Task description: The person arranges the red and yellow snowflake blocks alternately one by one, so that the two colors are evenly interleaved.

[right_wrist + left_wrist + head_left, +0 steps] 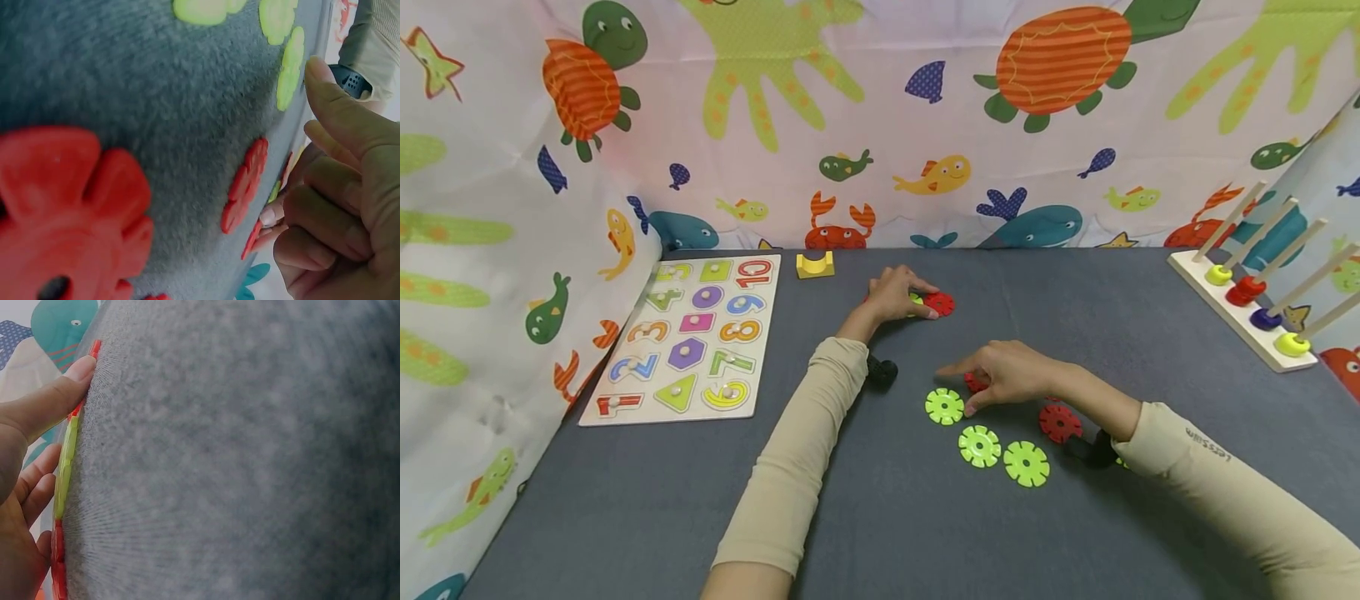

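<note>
In the head view my left hand [895, 293] is at the back of the table, thumb and index finger at opposite edges of a red notched disc [940, 303]. In the left wrist view the thumb lies over this red disc [95, 348], beside a green disc [65, 469] and another red disc [58, 556] in a row. My right hand [1017, 372] hovers low over the table, index finger extended and the other fingers bent, holding nothing. Partly under it lies a red disc [976, 382]; its thumb tip is close to a green disc [944, 406].
Nearer me lie two green discs [981, 446] and a red disc [1061, 423] by my right wrist. A number-and-shape puzzle board [681, 342] is at left, a yellow block [815, 265] at the back. The peg stacker [1243, 308] stands at right; a patterned cloth [880, 125] hangs behind.
</note>
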`<state>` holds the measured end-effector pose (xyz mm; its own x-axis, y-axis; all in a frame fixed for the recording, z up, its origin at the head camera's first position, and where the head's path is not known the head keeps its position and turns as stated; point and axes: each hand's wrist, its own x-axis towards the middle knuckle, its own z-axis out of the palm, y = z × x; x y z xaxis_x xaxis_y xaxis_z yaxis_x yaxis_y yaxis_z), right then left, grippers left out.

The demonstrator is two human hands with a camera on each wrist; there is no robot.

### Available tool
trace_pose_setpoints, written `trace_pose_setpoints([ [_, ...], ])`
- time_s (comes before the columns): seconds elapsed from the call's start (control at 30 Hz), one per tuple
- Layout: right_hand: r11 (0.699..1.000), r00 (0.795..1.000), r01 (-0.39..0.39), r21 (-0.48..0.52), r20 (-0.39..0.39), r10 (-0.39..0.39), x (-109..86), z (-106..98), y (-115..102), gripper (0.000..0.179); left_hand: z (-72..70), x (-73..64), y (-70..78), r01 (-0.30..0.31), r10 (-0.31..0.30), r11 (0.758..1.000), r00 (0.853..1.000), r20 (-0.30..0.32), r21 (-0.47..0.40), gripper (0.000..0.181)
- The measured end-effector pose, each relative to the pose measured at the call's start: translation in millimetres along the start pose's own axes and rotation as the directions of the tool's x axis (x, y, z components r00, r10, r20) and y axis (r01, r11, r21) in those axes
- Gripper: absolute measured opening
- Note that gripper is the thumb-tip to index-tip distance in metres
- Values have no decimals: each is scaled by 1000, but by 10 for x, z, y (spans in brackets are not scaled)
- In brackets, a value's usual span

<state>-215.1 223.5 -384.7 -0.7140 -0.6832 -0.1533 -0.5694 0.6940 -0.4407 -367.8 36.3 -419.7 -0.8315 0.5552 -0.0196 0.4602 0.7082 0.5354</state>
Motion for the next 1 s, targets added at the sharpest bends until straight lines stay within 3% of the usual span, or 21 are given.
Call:
trace_pose_setpoints([
  [0.27,998,997,46,53,63,-49,59,52,14,53,16,13,14,8,-9,1000,1000,2,14,44],
  [0.7,997,998,43,61,40,-45,131,64,32,46,25,19,1,8,-8,1000,1000,11,20,45],
  [1.0,994,995,92,59,42,-95,142,65,49,44,23,31,-14,3,-3,1000,1000,7,25,46],
])
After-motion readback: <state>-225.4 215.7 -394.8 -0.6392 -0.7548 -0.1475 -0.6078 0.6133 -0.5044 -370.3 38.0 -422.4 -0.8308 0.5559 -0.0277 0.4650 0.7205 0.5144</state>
